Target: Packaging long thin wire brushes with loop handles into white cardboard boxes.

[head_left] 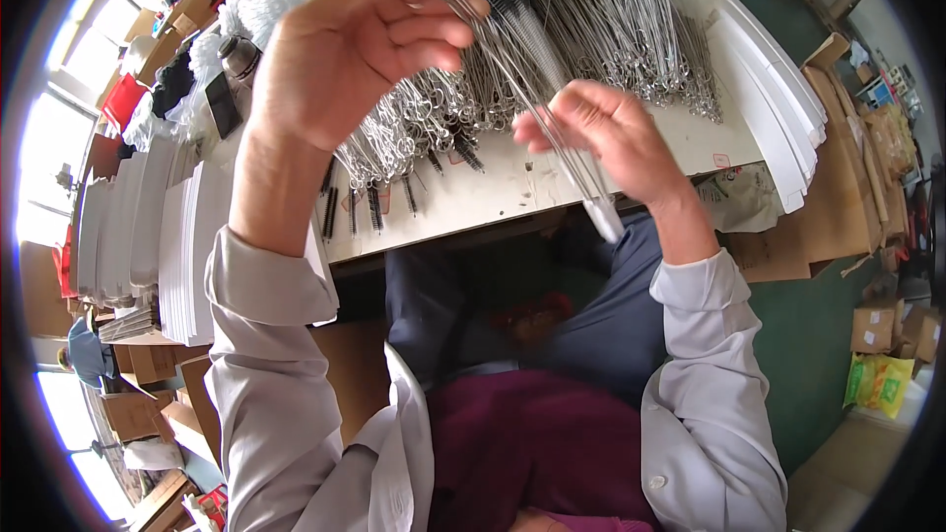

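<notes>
My left hand (350,49) is raised above the table, its fingers pinched on the looped wire ends of a small bundle of thin wire brushes (532,108). The bundle slants down to the right, with a white bristle tip near the table's front edge. My right hand (601,138) grips the same wires lower down, fingers curled around them. Under both hands a large heap of wire brushes (611,30) with black and white bristles covers the white table (493,202).
Stacks of white card sheets (769,89) line the table's right side, and more white stacks (168,236) stand at its left. A dark phone (223,104) and a metal flask (239,57) lie at the left. Cardboard boxes (872,327) sit on the green floor.
</notes>
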A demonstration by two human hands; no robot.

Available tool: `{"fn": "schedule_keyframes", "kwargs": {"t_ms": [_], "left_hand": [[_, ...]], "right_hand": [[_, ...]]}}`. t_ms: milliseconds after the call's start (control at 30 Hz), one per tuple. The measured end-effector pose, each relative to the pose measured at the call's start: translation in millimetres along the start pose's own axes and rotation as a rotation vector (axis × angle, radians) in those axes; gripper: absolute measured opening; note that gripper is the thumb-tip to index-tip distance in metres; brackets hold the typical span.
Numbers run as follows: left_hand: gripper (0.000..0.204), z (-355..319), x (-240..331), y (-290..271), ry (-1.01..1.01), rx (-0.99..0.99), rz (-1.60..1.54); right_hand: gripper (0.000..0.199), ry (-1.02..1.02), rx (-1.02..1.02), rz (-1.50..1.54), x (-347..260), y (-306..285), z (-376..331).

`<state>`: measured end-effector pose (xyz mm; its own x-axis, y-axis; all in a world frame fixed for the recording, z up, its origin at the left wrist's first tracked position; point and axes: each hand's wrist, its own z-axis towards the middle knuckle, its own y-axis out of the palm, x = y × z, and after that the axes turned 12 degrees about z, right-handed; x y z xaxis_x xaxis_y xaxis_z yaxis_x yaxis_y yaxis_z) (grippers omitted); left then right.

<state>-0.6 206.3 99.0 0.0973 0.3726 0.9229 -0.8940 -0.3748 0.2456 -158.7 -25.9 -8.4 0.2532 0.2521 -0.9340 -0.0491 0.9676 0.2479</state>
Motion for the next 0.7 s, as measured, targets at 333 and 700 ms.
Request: {"fn": "schedule_keyframes", "kwargs": {"t_ms": [333, 700], "left_hand": [[0.015, -28.1, -50.2, 9.2, -0.219, 0.268, 0.389], [0.016, -53.0, -85.9, -8.0, -0.188, 0.294, 0.993]], "right_hand": [[0.036, 0.328, 0.041, 0.379, 39.2, 27.9, -52.3], [0.037, 0.524, 0.130, 0.230, 55.4, 40.2, -90.7]]}}
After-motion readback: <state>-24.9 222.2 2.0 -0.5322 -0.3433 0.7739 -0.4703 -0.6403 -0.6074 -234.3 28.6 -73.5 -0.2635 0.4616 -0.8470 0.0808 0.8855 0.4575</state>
